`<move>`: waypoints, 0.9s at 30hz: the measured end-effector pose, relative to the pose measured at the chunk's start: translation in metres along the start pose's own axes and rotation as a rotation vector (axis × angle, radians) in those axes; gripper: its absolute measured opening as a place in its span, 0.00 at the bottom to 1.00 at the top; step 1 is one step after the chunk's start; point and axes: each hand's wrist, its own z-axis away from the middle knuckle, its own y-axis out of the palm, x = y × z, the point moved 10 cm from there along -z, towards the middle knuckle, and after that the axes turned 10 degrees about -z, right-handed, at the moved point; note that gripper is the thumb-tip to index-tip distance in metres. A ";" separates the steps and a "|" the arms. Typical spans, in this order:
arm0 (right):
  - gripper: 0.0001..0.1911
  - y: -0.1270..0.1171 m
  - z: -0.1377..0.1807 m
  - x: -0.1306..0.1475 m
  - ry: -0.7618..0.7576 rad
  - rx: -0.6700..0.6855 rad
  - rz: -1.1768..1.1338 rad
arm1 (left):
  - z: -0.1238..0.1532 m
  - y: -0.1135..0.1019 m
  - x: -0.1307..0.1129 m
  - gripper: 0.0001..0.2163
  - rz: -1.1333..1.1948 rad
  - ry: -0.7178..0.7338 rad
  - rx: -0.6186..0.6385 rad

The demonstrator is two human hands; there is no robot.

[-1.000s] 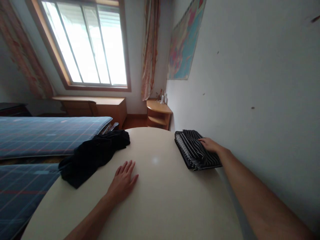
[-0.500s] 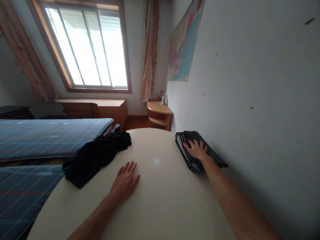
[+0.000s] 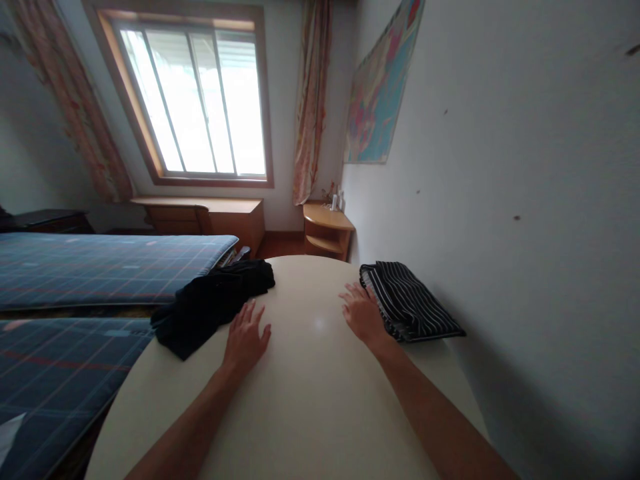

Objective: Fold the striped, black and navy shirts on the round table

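My left hand point(image 3: 246, 335) lies flat and open on the round cream table point(image 3: 310, 393), its fingertips close to a crumpled black garment point(image 3: 213, 301) at the table's left edge. Over on the other side, my right hand point(image 3: 361, 312) is open too, resting on the tabletop just left of a folded black-and-white striped cloth point(image 3: 407, 301). That cloth sits by the wall at the table's right rim. Neither hand holds anything.
A white wall point(image 3: 525, 200) runs close along the table's right side, with a map poster point(image 3: 383, 87) on it. Blue plaid mattresses point(image 3: 100, 260) lie to the left. A window point(image 3: 200, 107), wooden desk point(image 3: 210, 213) and corner shelf point(image 3: 325, 230) stand at the back.
My right hand has slid leftward off the striped cloth onto the bare tabletop. My left hand has edged a little toward the black garment.
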 end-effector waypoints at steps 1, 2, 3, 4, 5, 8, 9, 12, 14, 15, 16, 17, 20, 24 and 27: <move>0.19 0.012 0.006 0.013 -0.003 0.027 -0.044 | -0.003 -0.006 0.015 0.23 -0.045 -0.052 -0.050; 0.19 0.022 0.013 0.022 0.003 0.044 -0.086 | -0.004 -0.010 0.030 0.23 -0.081 -0.099 -0.086; 0.20 0.032 0.019 0.027 0.017 0.058 -0.130 | -0.006 -0.013 0.045 0.23 -0.105 -0.148 -0.111; 0.20 0.040 0.025 0.029 0.031 0.070 -0.171 | -0.006 -0.014 0.060 0.23 -0.118 -0.197 -0.121; 0.20 0.049 0.030 0.030 0.045 0.096 -0.206 | -0.007 -0.011 0.072 0.23 -0.115 -0.228 -0.108; 0.19 0.063 0.039 0.026 0.056 0.160 -0.290 | -0.009 0.004 0.090 0.25 -0.071 -0.259 -0.021; 0.19 0.064 0.040 0.024 0.049 0.173 -0.308 | -0.009 0.008 0.091 0.26 -0.063 -0.261 -0.004; 0.20 0.063 0.042 0.023 0.030 0.199 -0.332 | -0.010 0.013 0.088 0.29 -0.085 -0.277 0.006; 0.20 0.063 0.043 0.022 0.035 0.210 -0.335 | -0.009 0.016 0.084 0.29 -0.109 -0.282 0.018; 0.20 0.063 0.043 0.022 0.036 0.213 -0.336 | -0.008 0.018 0.082 0.29 -0.120 -0.278 0.022; 0.20 0.063 0.043 0.022 0.037 0.213 -0.336 | -0.007 0.019 0.081 0.29 -0.128 -0.272 0.022; 0.20 0.064 0.043 0.022 0.036 0.214 -0.335 | -0.006 0.020 0.080 0.29 -0.133 -0.265 0.018; 0.21 0.066 0.044 0.021 0.031 0.219 -0.337 | -0.002 0.023 0.079 0.29 -0.129 -0.249 0.009; 0.21 0.066 0.044 0.020 0.028 0.222 -0.335 | -0.002 0.017 0.074 0.28 -0.096 -0.239 -0.037; 0.21 0.066 0.043 0.021 0.026 0.223 -0.331 | -0.016 0.003 0.067 0.26 -0.071 -0.204 -0.096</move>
